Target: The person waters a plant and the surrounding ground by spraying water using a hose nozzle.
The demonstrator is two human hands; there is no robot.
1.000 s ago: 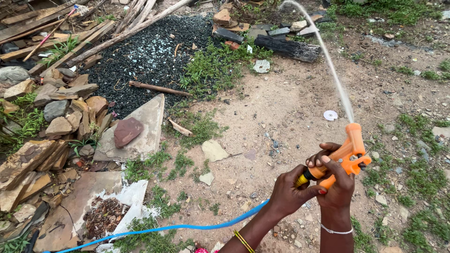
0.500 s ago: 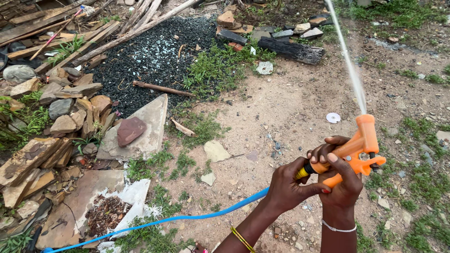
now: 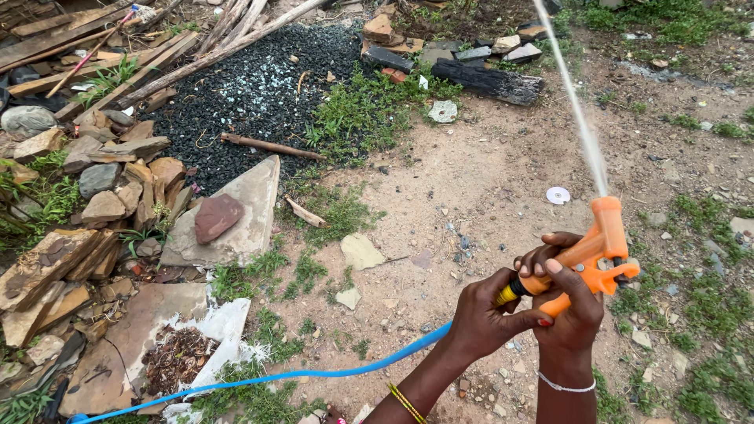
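An orange spray nozzle (image 3: 598, 250) sits low on the right side of the view, tilted so its tip points up and away, and a thin jet of water (image 3: 577, 118) leaves the tip and runs toward the top edge. The right hand (image 3: 567, 302) is wrapped around the nozzle's grip, fingers curled over the handle and closed on it. The left hand (image 3: 481, 318) is clamped around the joint where a yellow-and-black connector (image 3: 509, 293) meets the blue hose (image 3: 314, 375), thumb stretched toward the right hand so the two touch. The hose trails down and left across the bare dirt ground (image 3: 487, 173) to the bottom left corner. A thin gold bangle (image 3: 406, 402) sits on the left wrist and a white band (image 3: 567, 385) on the right.

Just beyond the nozzle a small white disc (image 3: 558, 195) lies on the dirt. Farther left are a flat stone slab (image 3: 243, 212) with a reddish rock (image 3: 216, 217) on it, a heap of stones (image 3: 118, 180), a patch of dark gravel (image 3: 251, 90), and planks (image 3: 94, 55) at the top left. A charred log (image 3: 487, 80) lies near the top centre, beside a clump of weeds (image 3: 361, 110).
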